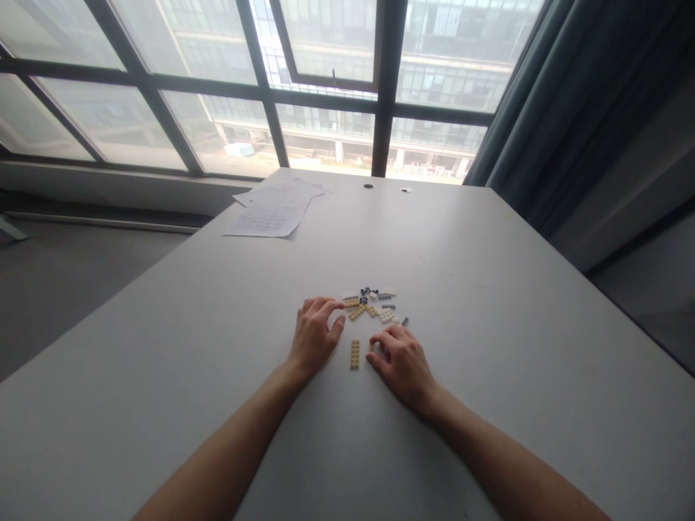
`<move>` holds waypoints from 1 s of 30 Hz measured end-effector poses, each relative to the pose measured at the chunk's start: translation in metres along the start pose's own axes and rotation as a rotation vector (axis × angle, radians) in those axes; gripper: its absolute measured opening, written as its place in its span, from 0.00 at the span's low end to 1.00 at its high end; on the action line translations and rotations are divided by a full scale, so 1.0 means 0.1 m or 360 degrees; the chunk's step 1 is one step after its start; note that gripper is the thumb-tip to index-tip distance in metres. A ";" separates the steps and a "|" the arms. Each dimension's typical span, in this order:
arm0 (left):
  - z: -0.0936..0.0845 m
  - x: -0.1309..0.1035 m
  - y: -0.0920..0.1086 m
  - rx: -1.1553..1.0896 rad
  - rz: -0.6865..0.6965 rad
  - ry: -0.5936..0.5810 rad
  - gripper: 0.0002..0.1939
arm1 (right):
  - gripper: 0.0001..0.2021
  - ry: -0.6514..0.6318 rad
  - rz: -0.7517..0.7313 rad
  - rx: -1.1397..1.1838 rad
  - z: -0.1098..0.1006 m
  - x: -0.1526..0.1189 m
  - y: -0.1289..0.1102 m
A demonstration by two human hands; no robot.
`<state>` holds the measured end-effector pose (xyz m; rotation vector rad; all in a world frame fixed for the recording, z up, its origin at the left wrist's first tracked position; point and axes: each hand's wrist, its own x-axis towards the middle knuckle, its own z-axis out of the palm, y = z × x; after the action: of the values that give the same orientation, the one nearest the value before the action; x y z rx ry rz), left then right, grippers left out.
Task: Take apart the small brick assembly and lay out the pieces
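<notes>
My left hand (316,334) rests on the table at the left of a small pile of building bricks, thumb and index finger apart. Its index fingertip is at the end of a tan brick plate (352,304); whether it touches cannot be made out. Between the thumb and index finger of my right hand (400,362) is a small tan brick (371,346), mostly hidden by the fingers. A long tan studded plate (355,354) lies alone between my hands. More tan plates (357,312) and a white studded plate (386,315) lie just beyond.
Grey bricks (385,297) and small dark bricks (363,299) lie in the pile. Printed papers (274,210) overlap at the far left of the white table (445,253). Two cable holes are near its far edge. Windows and a dark curtain (548,94) stand beyond.
</notes>
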<state>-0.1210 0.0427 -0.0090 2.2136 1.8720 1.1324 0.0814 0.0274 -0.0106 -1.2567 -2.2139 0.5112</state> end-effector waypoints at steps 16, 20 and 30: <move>0.05 -0.04 -0.04 0.0401 0.0155 -0.0210 0.12 | 0.06 0.0254 0.0121 0.0372 -0.01 -0.02 0.01; 0.03 -0.04 -0.05 0.0343 0.0162 -0.0168 0.08 | 0.04 0.0315 0.0139 0.0402 -0.02 -0.02 0.03; 0.08 -0.02 -0.05 0.0403 0.0052 -0.0218 0.16 | 0.04 0.0476 0.0222 0.0523 -0.02 -0.02 0.08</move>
<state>-0.1210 0.0454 -0.0182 2.3868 2.0262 0.7602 0.0890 0.0299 -0.0139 -1.2247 -1.7238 0.6634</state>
